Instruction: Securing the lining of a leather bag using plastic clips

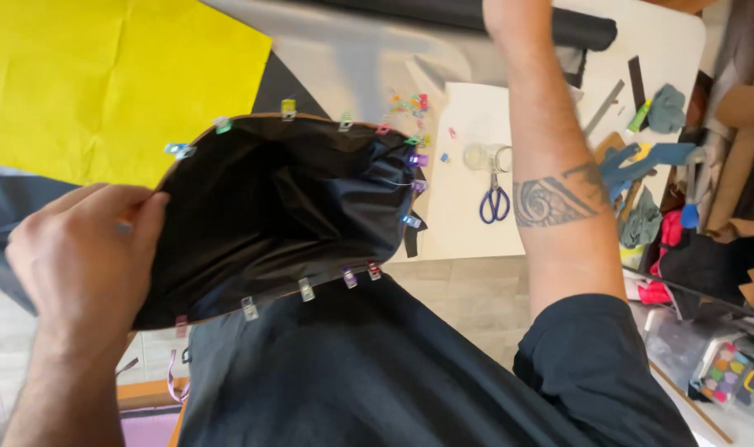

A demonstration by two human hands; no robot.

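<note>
Your left hand (83, 248) is at the left, its fingers (141, 217) pinched closed on the left rim of the black fabric bag (286, 215), which you hold open above the near edge of the tabletop (468, 215). Behind the hand, a yellow paper sheet (112, 74) covers the tabletop's far left corner. The bag's mouth faces you, its tan edge ringed with small coloured sewing clips (288, 106) that bind the black lining to the outer layer. Just past the bag's right rim, loose clips (410, 103) lie scattered, and beside them a pair of blue-handled scissors (494, 199) rests on a white sheet near a small clear jar (479, 156). Your right forearm (551, 165), tattooed, rises toward the far edge; your right hand is cut off by the frame, so I cannot tell whether its fingers hold anything. Further right, a blue glove (638, 159) lies among clutter at the tabletop's right edge.
</note>
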